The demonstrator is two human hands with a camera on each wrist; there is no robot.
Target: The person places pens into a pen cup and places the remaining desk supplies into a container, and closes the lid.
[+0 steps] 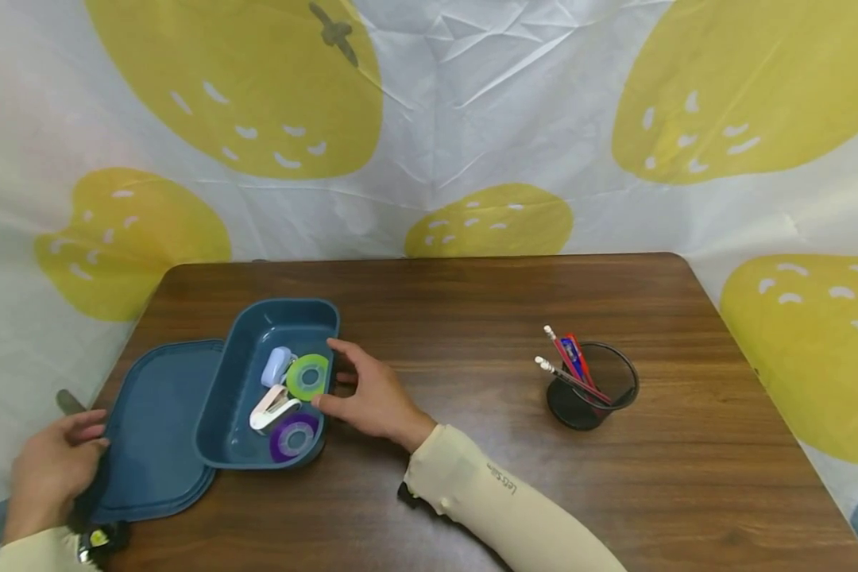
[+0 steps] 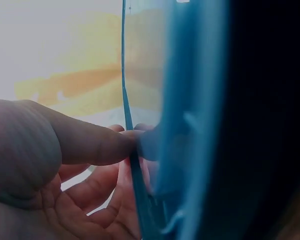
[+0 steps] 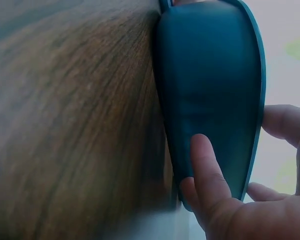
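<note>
A blue plastic box stands on the left part of the table, its left side overlapping a flat blue lid. My left hand pinches the lid's left edge; thumb and fingers meet across the thin rim in the left wrist view. At the box's right side, my right hand grips the wall, its thumb at the rim and fingers against the outside. Inside the box lie a green tape roll, a purple tape roll, a white stapler-like tool and a small light-blue object.
A black mesh pen cup stands on the right half of the wooden table, holding pencils and a red-and-blue item. A white cloth with yellow fruit prints hangs behind the table.
</note>
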